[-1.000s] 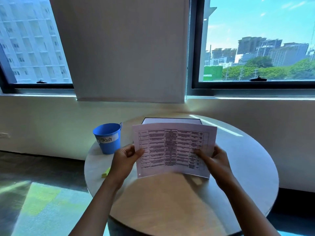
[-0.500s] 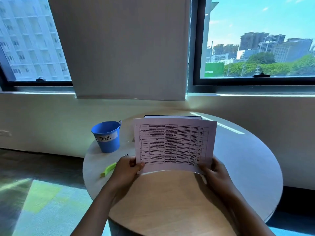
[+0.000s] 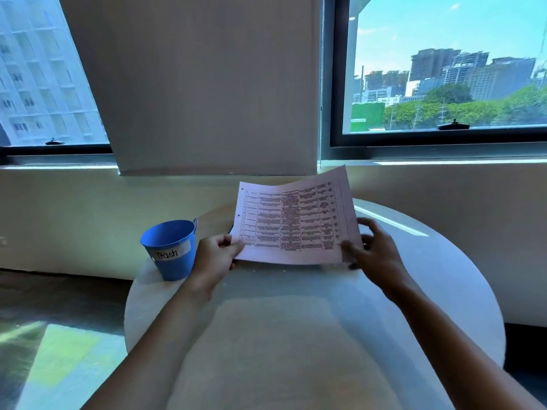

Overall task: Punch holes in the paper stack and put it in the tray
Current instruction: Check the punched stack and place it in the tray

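head cam | paper stack up off the round bench, tilted | left hand pinching its lower-left corner | right hand at lower-right edge, fingers loosely spread, barely touching | blue "Trash" bucket just left, insides hidden

The blue bucket stands at the left; the near surface lies bare, with room to pass.

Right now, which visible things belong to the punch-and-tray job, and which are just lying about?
Job:
- paper stack, pinched by left hand
- right hand at its right edge
- dark tray corner, mostly hidden behind the paper

Lying about:
- blue "Trash" bucket
- round table
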